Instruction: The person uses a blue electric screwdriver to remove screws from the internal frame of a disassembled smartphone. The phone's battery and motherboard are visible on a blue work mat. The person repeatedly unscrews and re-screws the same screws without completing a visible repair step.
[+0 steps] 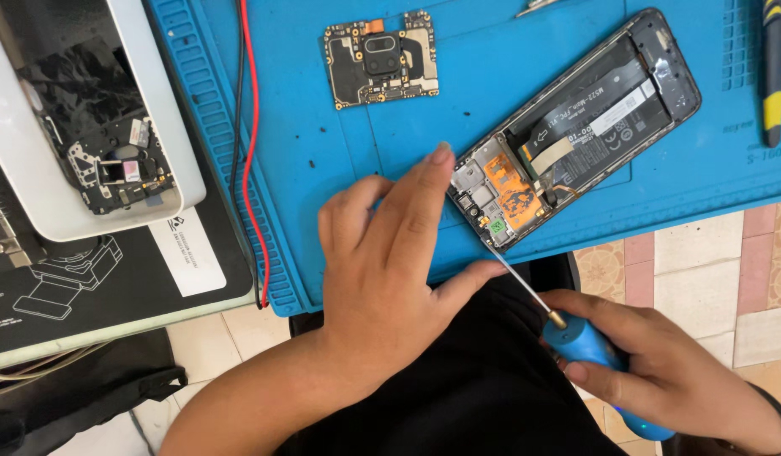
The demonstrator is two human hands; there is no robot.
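An opened phone [576, 127] lies tilted on a blue work mat [340, 143], its back off, with the battery and an orange flex part showing. My left hand [390, 262] rests on the mat, with the index fingertip pressed against the phone's lower corner. My right hand [661, 371] grips a blue-handled screwdriver [576, 342]. Its thin shaft reaches up to the small board at the phone's bottom end. A loose circuit board with a camera module [380, 57] lies on the mat above my left hand.
A white tray [166, 118] at the left holds small dark phone parts. Red and black wires [248, 152] run along the mat's left edge. A black and yellow tool [772, 67] lies at the far right. Tiled floor shows below.
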